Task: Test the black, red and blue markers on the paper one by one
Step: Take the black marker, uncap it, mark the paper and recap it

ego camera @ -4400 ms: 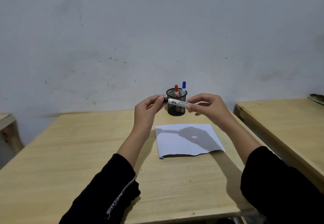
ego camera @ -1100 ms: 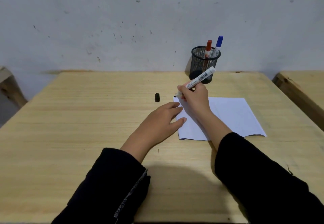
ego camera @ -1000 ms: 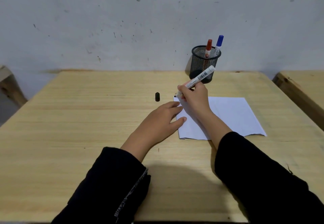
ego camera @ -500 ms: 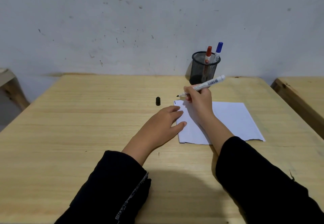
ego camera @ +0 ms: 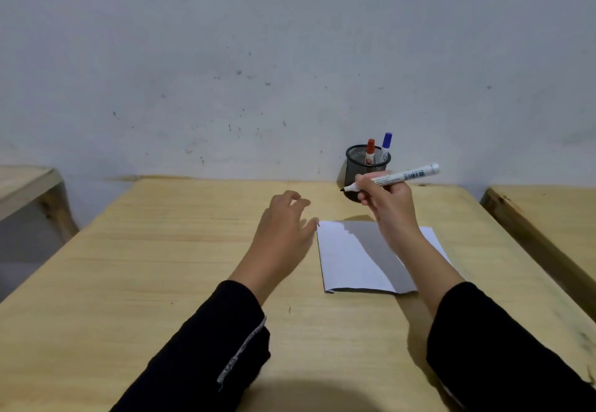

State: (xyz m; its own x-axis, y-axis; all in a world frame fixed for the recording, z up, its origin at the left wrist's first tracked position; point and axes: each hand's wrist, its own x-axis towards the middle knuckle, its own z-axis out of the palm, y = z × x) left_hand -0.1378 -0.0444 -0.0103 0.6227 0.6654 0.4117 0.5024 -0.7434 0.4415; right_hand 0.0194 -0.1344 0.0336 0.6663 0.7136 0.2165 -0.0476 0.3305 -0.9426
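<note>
Your right hand (ego camera: pixel 388 203) grips the uncapped white-barrelled black marker (ego camera: pixel 392 177) right of centre, above the white paper sheet (ego camera: pixel 346 260). Your left hand (ego camera: pixel 285 224), fingers loosely spread, reaches mid-frame; recap squarely before taking the red marker (ego camera: pixel 370 151).

Only a barcode and blurred, unreadable print on the white barrel of the black marker (ego camera: pixel 392 177); no legible text elsewhere.
</note>
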